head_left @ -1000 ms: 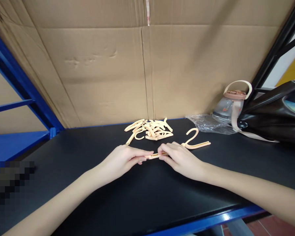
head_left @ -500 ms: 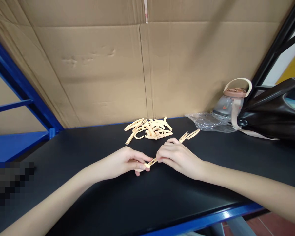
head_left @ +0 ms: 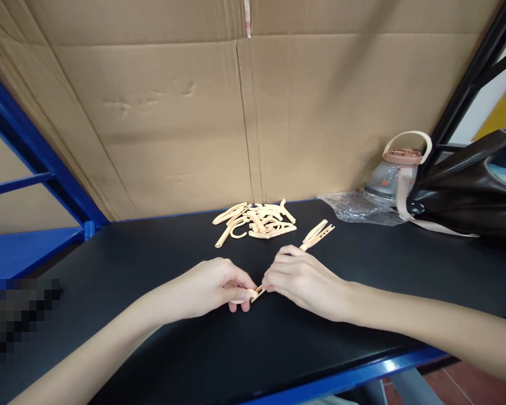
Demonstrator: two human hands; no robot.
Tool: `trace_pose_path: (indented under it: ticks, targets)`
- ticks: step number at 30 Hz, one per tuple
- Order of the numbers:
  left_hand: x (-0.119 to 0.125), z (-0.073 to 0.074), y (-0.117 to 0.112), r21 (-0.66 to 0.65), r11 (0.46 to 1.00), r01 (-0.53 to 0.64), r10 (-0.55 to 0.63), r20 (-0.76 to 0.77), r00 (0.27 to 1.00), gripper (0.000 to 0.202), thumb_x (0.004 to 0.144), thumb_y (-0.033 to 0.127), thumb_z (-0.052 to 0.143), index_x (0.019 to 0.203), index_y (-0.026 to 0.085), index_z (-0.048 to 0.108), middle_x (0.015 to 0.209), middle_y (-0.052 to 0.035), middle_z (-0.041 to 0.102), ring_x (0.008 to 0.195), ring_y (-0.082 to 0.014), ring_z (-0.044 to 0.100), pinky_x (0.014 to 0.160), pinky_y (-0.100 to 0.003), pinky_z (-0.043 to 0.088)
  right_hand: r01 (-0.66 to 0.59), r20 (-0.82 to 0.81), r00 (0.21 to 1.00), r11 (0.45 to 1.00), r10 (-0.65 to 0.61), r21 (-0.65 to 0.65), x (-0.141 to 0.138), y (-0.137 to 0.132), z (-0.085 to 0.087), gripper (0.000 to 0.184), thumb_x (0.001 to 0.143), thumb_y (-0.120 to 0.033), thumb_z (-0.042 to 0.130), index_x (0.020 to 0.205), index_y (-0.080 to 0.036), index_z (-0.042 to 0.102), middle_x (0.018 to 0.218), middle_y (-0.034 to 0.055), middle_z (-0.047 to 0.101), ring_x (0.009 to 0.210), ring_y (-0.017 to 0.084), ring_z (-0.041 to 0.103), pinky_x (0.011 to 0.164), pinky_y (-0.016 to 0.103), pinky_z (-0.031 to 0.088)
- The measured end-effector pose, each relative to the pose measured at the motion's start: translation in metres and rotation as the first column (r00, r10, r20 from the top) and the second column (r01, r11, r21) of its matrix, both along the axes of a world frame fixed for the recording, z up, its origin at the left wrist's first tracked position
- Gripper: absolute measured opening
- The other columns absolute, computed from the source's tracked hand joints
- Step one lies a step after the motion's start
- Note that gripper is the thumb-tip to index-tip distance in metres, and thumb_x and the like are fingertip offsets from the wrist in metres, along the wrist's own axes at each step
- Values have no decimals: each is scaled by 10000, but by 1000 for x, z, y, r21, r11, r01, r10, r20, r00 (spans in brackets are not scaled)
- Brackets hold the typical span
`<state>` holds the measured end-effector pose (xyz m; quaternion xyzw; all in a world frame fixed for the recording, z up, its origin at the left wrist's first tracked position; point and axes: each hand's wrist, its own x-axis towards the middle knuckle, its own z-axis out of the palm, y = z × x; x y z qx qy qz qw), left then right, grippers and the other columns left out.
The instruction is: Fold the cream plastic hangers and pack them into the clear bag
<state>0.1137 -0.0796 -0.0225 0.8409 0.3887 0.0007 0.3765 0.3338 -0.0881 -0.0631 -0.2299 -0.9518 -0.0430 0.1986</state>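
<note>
My right hand is closed around the middle of a cream plastic folding hanger. Its slotted arms stick out past my knuckles toward the back, slightly spread, and one slotted end points down-left from my fingertips. My left hand pinches a small cream piece with a rounded end, which looks like a hanger hook. That piece meets the slotted end between my hands; whether they are joined I cannot tell. Behind my hands lies a pile of cream hanger parts, with curved hooks and long arms among them.
The black tabletop has a blue metal edge in front. A cardboard wall closes off the back. At the right stand a clear water bottle on a plastic bag and a dark leather bag.
The hanger has turned in my right hand, and its far arms now point more steeply away and sit further left. Both hands have shifted slightly toward me.
</note>
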Motion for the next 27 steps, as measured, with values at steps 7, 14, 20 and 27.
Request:
trace_pose_path:
  ticks: [7, 14, 20, 27]
  targets:
    - [-5, 0, 6, -285, 958, 16, 2, 63, 998, 266, 890, 360, 545, 1052, 207, 692, 859, -37, 719, 689, -132, 635, 614, -208, 436, 7, -29, 1000, 999, -8, -49, 2, -3, 3, 226, 963, -140, 426, 889, -154, 639, 774, 21, 660, 742, 146, 543, 817, 296, 344]
    - [-10, -1, 11, -424, 906, -21, 58, 75, 996, 323, 855, 432, 586, 1054, 198, 685, 762, -15, 648, 656, -103, 543, 510, -180, 322, 24, -127, 991, 998, -31, -55, 6, -1, 8, 185, 957, -185, 471, 863, -163, 628, 789, 4, 673, 698, 136, 520, 793, 292, 343]
    - [-13, 6, 6, -353, 930, -104, 124, 35, 992, 424, 863, 563, 507, 817, 169, 656, 675, 34, 456, 600, -74, 382, 489, -169, 271, 117, -137, 983, 991, -124, -60, 9, 4, 8, 178, 946, -183, 490, 833, -158, 625, 738, 5, 645, 690, 136, 512, 790, 280, 339]
    - [-11, -1, 7, -380, 922, -72, 116, 93, 989, 356, 893, 545, 449, 853, 192, 482, 813, -39, 683, 478, -83, 475, 400, -185, 301, 146, -141, 975, 973, -172, -179, 10, 1, 9, 124, 921, -190, 542, 833, -175, 628, 757, -10, 648, 734, 140, 514, 777, 270, 342]
